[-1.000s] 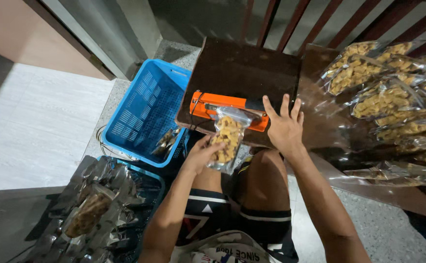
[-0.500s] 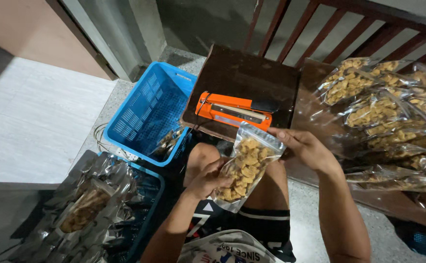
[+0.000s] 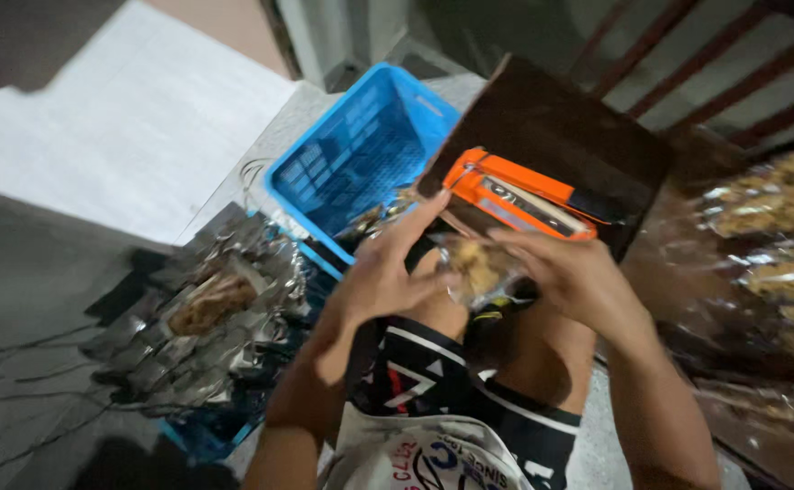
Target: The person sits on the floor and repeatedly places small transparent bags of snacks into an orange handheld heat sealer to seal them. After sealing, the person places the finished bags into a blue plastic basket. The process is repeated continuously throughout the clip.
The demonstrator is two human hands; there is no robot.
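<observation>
Both of your forearms rise from the bottom of the frame and meet near the centre, above your knees. Your left hand [image 3: 383, 272] is tilted with the palm turned toward the right, its fingers [image 3: 424, 218] stretched long and slightly spread, pointing toward the upper right. Your right hand [image 3: 578, 277] comes in from the lower right with the back of the hand toward the camera, its fingers curled leftward.

Between the two hands sits a clear plastic bag of brown snack pieces [image 3: 479, 268], blurred by motion. The right fingers close on its right edge; the left palm and thumb press against its left side, so the bag is pinched from both sides just below the middle of the frame.

Directly above the hands lies an orange heat sealer [image 3: 515, 195] on a dark brown board [image 3: 569, 127]. To the left of that, in the upper centre, stands a blue plastic basket [image 3: 352, 159]. At the lower left a heap of clear bags [image 3: 206, 308] lies spread out. More filled snack bags [image 3: 778, 236] are stacked along the right edge.
</observation>
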